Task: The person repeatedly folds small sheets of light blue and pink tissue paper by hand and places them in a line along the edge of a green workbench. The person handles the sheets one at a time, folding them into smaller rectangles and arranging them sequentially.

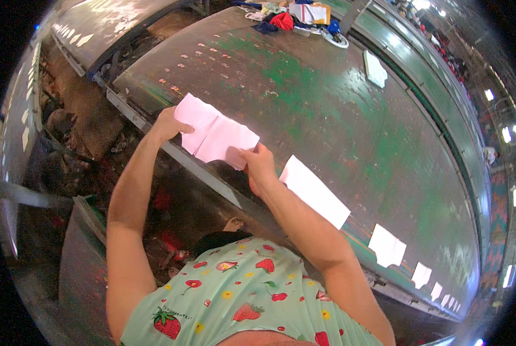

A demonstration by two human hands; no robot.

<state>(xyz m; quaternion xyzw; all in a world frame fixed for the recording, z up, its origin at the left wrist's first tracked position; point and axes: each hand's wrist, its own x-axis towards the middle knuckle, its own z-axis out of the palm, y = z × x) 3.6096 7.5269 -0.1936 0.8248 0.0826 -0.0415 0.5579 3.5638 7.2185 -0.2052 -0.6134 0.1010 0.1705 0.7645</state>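
A pale pink cut piece (220,134), which looks like flat fabric, is at the near edge of a long worn table (327,109). My left hand (172,124) grips its left end, thumb on top and the other fingers mostly hidden. At its right end, my right hand (260,166) pinches the near corner. A crease or seam crosses the middle of the piece. Just right of my right forearm lies a white piece (316,193), flat along the same edge.
Farther right along the edge lie a notched white piece (387,247) and several smaller ones. Another white piece (375,69) rests on the far side. A heap of cloths (292,16) sits at the far end. A second table (102,29) stands at upper left.
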